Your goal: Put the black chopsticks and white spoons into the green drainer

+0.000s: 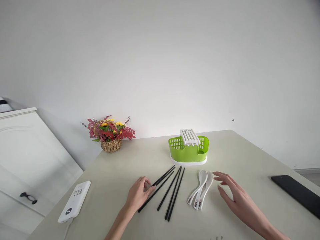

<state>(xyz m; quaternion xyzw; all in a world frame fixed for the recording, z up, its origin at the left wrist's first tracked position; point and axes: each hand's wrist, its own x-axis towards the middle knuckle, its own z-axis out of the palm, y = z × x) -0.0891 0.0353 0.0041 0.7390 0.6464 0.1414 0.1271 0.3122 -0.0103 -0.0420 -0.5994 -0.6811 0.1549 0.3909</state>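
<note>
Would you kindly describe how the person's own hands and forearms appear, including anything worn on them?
Both the left hand and the right hand are bare: no gloves, rings, watch or bracelets are visible. The forearms are uncovered too, with no sleeves showing down to the picture's lower edge.

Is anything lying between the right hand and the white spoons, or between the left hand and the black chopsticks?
Nothing visible. The right hand hovers just right of the white spoons with bare table between. The left hand already rests against the leftmost black chopsticks.

Black chopsticks, white spoons with little dark markings on the handles, lime green caddy with a white base near the desk's far edge. Desk's pale beige-green. Basket: tan wicker, red and yellow flowers.
</note>
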